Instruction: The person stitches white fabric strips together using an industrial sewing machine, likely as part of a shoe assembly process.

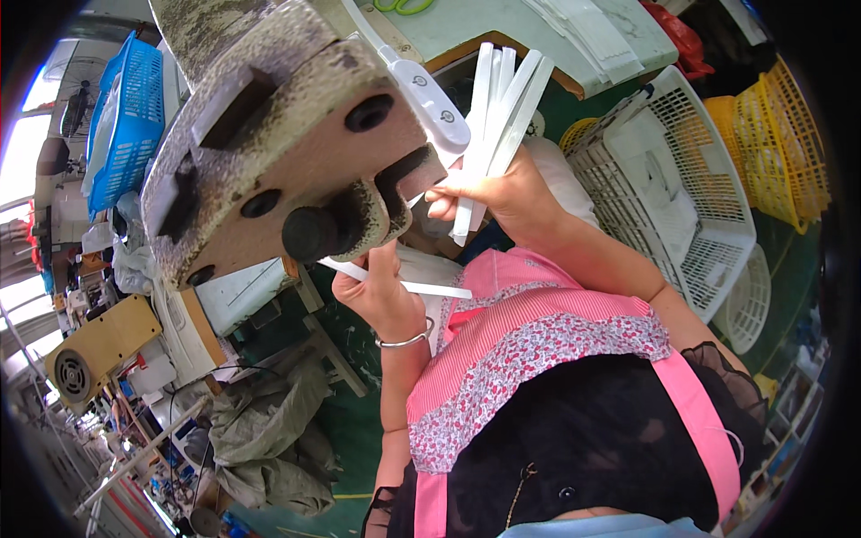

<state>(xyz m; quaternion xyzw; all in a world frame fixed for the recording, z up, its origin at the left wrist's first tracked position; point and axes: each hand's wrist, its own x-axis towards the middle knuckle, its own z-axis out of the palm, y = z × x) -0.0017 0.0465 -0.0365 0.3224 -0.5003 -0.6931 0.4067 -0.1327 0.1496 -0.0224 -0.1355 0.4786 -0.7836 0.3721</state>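
My right hand is closed round a small fanned bundle of flat white strips, which stick up past the fingers and a little below them. My left hand, with a metal bangle at its wrist, pinches a single white strip that runs out to the right. Just above both hands looms a worn, speckled metal machine head, with a black round knob on its underside. It hides some fingertips of the left hand and whatever lies directly beneath it.
A white device with two buttons is beside the machine head. More white strips lie on the pale worktable beyond. To the right stand a white plastic basket and yellow baskets. At left are a blue basket and grey-green cloth.
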